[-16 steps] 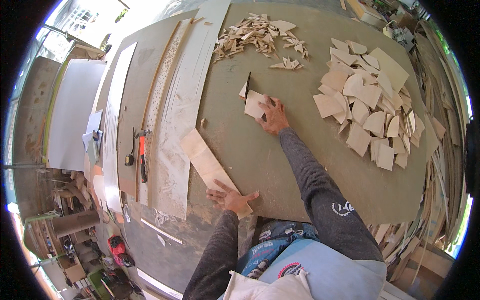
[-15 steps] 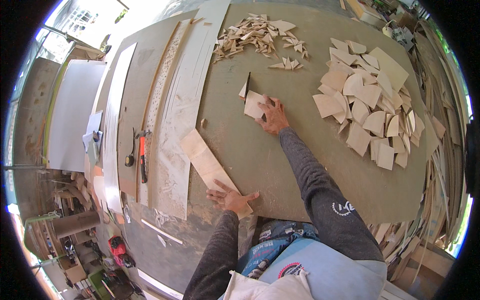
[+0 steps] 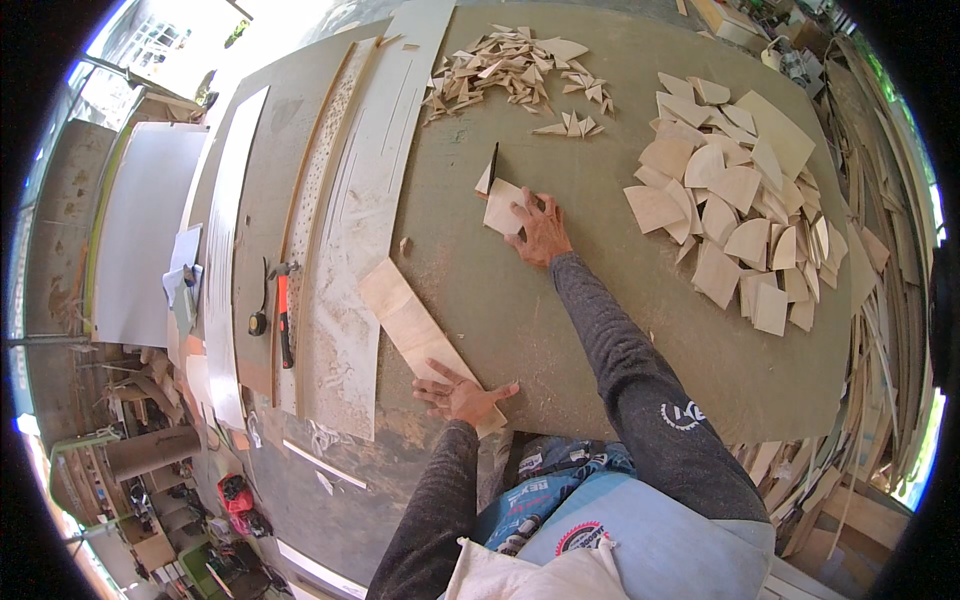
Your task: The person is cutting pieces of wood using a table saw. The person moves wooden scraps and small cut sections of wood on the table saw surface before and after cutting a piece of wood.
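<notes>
My right hand (image 3: 541,230) grips the right edge of a small pale plywood piece (image 3: 502,207), thumb at its near side and fingers bent over it. Just beyond that piece, a thin dark blade (image 3: 494,165) stands up from the tabletop. A small light wedge of wood (image 3: 484,181) lies on the blade's left side. My left hand (image 3: 458,394) is open, fingers spread, resting flat on the near end of a long plywood strip (image 3: 413,316). The strip lies slanted on the table near its front edge.
A large heap of curved plywood pieces (image 3: 735,195) covers the table's right side. Thin triangular offcuts (image 3: 505,70) are piled at the far side. Long boards (image 3: 355,215), a hammer (image 3: 285,315) and a tape measure (image 3: 258,322) lie to the left. Wood strips (image 3: 880,220) stack beyond the right edge.
My right hand and the small plywood piece have shifted very slightly to the left beside the blade. My left hand and the strip stay put.
</notes>
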Tool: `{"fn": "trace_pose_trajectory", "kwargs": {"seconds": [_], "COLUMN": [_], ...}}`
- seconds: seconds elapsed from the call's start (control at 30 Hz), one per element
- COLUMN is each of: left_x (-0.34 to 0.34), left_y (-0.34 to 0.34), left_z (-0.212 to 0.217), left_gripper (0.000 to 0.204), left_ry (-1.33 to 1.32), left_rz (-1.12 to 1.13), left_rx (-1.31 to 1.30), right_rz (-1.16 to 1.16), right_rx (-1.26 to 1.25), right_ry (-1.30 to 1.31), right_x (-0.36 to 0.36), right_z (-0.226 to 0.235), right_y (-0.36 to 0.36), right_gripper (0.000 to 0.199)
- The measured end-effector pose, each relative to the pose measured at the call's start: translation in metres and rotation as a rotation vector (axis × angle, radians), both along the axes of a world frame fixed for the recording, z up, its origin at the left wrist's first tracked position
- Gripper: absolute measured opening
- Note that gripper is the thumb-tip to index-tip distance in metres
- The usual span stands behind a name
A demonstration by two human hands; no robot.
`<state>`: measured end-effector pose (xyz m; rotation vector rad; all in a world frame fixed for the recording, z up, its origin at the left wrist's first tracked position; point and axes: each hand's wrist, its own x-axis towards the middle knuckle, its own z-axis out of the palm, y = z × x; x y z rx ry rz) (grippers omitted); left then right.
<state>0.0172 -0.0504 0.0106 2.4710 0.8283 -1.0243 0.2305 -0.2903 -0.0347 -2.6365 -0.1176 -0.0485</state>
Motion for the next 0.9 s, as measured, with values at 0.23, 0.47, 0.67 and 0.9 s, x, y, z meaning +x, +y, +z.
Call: {"fn": "trace_pose_trajectory", "kwargs": {"seconds": [0.23, 0.47, 0.67, 0.9], "left_x": [0.001, 0.001, 0.002, 0.001], "left_y": [-0.001, -0.001, 0.0, 0.0], "left_z": [0.0, 0.003, 0.002, -0.001], "left_gripper": [0.183, 0.183, 0.183, 0.183], "left_ry": [0.001, -0.016, 0.008, -0.001], "left_rz": [-0.012, -0.014, -0.013, -0.014], "left_rx": [0.016, 0.0, 0.001, -0.002], "right_rz": [-0.031, -0.026, -0.05, -0.066], "right_rx": [0.009, 0.032, 0.039, 0.012], "right_ry": [0.024, 0.009, -0.005, -0.02], "right_x": [0.002, -0.004, 0.003, 0.002], "right_z": [0.002, 0.0, -0.002, -0.003], "right_y": [0.004, 0.007, 0.008, 0.011], "right_gripper": [0.067, 0.068, 0.066, 0.066]}}
